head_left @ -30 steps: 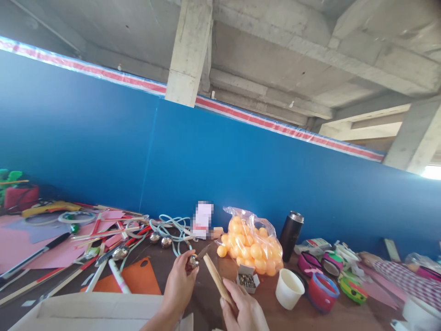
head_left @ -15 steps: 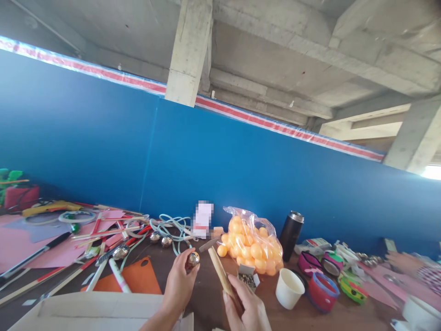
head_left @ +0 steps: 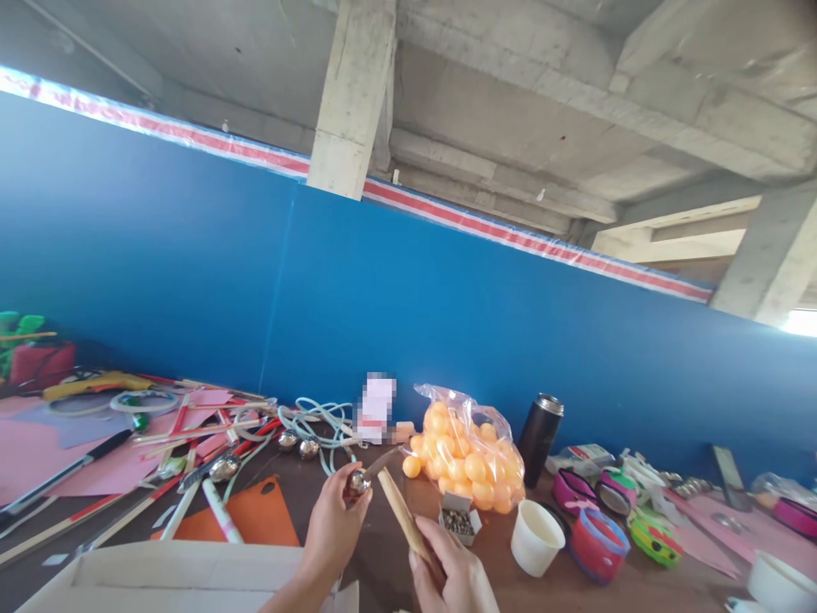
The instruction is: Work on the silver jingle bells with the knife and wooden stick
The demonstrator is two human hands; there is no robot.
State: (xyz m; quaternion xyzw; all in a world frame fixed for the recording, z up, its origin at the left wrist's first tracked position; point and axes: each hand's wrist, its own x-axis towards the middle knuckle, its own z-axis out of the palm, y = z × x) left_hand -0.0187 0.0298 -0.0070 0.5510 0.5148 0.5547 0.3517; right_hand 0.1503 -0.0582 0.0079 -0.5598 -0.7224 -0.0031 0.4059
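My left hand [head_left: 335, 519] is closed round a shiny metal ball [head_left: 359, 484], which shows between the thumb and fingers. In my right hand [head_left: 450, 562] is a hammer, gripped by its wooden handle [head_left: 403, 515]. The dark hammer head [head_left: 383, 460] points left and its end is at the ball; whether they touch I cannot tell. Just beyond the right hand stands a small open box [head_left: 471, 536] of tiny metal pieces, too small to name. A clear bag of orange balls [head_left: 472, 464] lies behind it.
To the right are a white cup [head_left: 536, 541], a black flask [head_left: 541, 434] and several colourful wristband-like items. Pale blue cords [head_left: 319, 417], an orange sheet [head_left: 261, 511], sticks and a marker [head_left: 220, 511] lie left. White card [head_left: 179, 579] covers the front edge; a blue partition [head_left: 408, 298] stands behind.
The hammer head has moved left and slightly down, closer to the metal ball. My left hand has barely moved. Another person's hand and checked sleeve at the far right have left the view.
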